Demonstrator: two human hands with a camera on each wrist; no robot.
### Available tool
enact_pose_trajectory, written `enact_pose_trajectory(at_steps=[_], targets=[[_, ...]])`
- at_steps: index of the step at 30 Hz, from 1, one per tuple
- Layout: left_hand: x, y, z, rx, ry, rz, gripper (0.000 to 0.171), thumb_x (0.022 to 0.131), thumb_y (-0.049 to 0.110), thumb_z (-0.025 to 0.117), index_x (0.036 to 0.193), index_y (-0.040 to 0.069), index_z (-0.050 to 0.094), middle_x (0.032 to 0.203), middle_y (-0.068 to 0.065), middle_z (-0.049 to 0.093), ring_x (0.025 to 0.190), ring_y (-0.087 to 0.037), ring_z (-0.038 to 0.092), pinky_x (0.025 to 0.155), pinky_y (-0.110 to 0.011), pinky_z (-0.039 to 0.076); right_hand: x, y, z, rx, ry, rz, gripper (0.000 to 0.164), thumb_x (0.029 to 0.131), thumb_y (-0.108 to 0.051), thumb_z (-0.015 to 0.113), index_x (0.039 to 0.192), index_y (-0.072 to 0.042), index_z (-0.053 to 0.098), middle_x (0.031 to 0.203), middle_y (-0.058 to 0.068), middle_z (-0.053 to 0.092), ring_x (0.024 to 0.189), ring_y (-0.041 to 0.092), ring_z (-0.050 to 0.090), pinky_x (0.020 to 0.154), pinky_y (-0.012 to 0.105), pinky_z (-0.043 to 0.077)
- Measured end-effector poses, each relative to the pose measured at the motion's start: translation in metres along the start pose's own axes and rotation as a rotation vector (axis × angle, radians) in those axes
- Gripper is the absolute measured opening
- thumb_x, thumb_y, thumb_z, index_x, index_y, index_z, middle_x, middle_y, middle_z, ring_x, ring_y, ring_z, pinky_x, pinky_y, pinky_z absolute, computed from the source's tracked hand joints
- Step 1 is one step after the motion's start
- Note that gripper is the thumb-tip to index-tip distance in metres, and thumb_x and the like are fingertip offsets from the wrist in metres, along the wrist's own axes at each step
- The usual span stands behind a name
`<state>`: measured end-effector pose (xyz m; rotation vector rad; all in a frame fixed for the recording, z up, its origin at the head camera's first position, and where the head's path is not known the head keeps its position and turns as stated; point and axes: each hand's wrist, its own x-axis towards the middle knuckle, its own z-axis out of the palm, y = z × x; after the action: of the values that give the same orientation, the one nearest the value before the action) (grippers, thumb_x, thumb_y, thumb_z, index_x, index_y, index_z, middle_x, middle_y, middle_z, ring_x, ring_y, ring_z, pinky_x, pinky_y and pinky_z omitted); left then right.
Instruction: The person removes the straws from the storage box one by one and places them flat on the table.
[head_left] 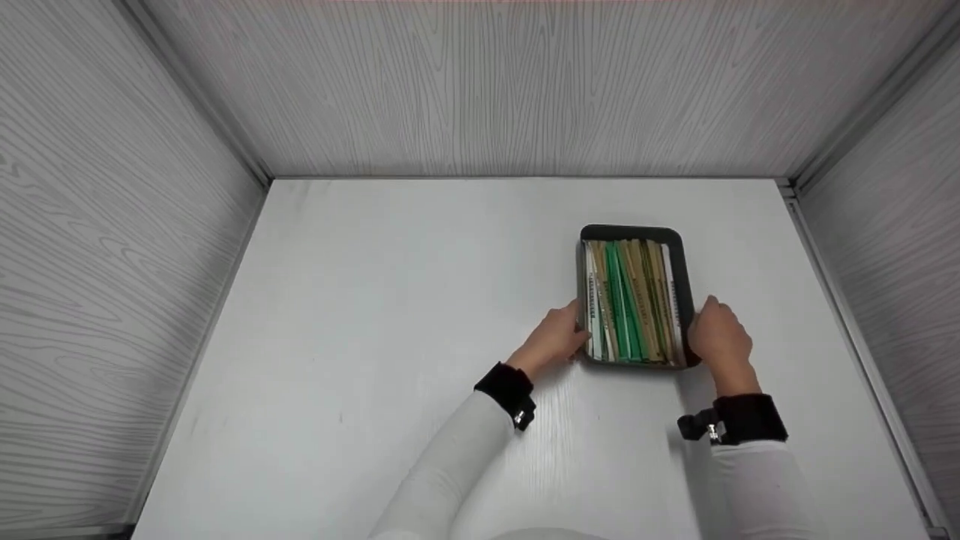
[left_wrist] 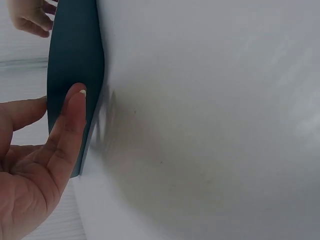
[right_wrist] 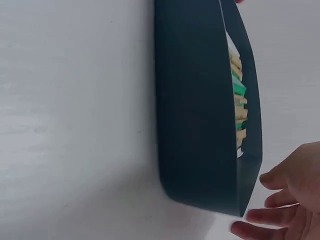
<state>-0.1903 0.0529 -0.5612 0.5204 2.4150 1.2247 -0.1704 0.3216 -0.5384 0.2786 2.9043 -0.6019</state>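
Observation:
A dark tray [head_left: 681, 262] lies on the white table, right of centre, packed with green, tan and white paper packets [head_left: 630, 300] standing on edge. My left hand [head_left: 576, 321] is at the tray's left side. In the left wrist view the left hand [left_wrist: 59, 102] has straight fingers, and its thumb [left_wrist: 70, 117] lies flat against the tray's outer wall [left_wrist: 75, 45]. My right hand [head_left: 711, 321] sits at the tray's near right corner. In the right wrist view the right hand [right_wrist: 267, 200] has relaxed fingers just beside the tray wall [right_wrist: 195, 110], with the packets [right_wrist: 239, 95] showing inside.
The white table [head_left: 412, 300] is boxed in by grey wood-grain walls on the left [head_left: 112, 262], back [head_left: 525, 82] and right [head_left: 900, 225]. Bare table surface spreads left of the tray and towards me. Both wrists wear black bands over white sleeves.

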Motion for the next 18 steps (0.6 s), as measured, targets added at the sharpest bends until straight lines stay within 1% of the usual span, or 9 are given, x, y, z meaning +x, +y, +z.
enact_pose_trajectory(at_steps=[2,3,6,10,13,18], targets=[[0.0,0.0,-0.001,0.001,0.005,0.008,0.051,0.097,0.005,0.056,0.145,0.005,0.04,0.081,-0.007,0.069,0.06,-0.02,0.066,0.049,-0.025,0.049,0.002,0.002,0.001,0.031,-0.072,0.03,0.045,0.101,-0.007,0.034,0.14,0.016,0.037,0.124,0.038,0.051,0.102,0.05,0.057,0.073,0.054,0.051],[0.0,0.0,-0.002,0.001,0.009,0.009,0.051,0.096,0.004,0.056,0.145,0.005,0.04,0.081,-0.007,0.068,0.059,-0.019,0.066,0.048,-0.026,0.049,0.002,0.002,0.002,0.042,-0.087,0.032,0.044,0.101,-0.007,0.033,0.139,0.014,0.04,0.122,0.037,0.053,0.1,0.049,0.059,0.072,0.052,0.052],[0.0,-0.002,-0.005,0.008,0.021,0.008,0.051,0.095,0.002,0.056,0.144,0.006,0.042,0.082,-0.006,0.067,0.056,-0.016,0.063,0.047,-0.026,0.049,0.004,-0.002,0.005,0.064,-0.079,0.022,0.042,0.099,-0.005,0.035,0.137,0.012,0.046,0.119,0.035,0.057,0.095,0.045,0.062,0.068,0.049,0.053],[-0.002,-0.006,-0.012,0.043,0.034,-0.003,0.048,0.093,0.002,0.056,0.14,0.004,0.046,0.08,-0.003,0.065,0.053,-0.011,0.059,0.048,-0.026,0.049,0.003,-0.007,0.008,0.081,-0.074,-0.001,0.041,0.1,-0.006,0.035,0.135,0.012,0.048,0.119,0.035,0.058,0.096,0.044,0.062,0.071,0.048,0.052],[-0.007,-0.012,-0.019,0.042,0.035,-0.013,0.047,0.093,0.001,0.056,0.139,0.004,0.047,0.08,-0.004,0.064,0.054,-0.014,0.06,0.047,-0.027,0.05,0.002,-0.012,0.013,0.108,-0.094,-0.026,0.041,0.102,-0.01,0.034,0.134,0.012,0.048,0.118,0.034,0.058,0.096,0.041,0.062,0.072,0.048,0.051],[-0.019,-0.022,-0.033,0.001,0.02,-0.064,0.056,0.094,0.001,0.057,0.147,0.004,0.039,0.081,-0.008,0.065,0.059,-0.023,0.065,0.047,-0.03,0.051,0.001,-0.021,0.021,0.138,-0.102,-0.103,0.039,0.104,-0.011,0.036,0.131,0.013,0.05,0.119,0.033,0.058,0.102,0.042,0.06,0.08,0.052,0.049]])
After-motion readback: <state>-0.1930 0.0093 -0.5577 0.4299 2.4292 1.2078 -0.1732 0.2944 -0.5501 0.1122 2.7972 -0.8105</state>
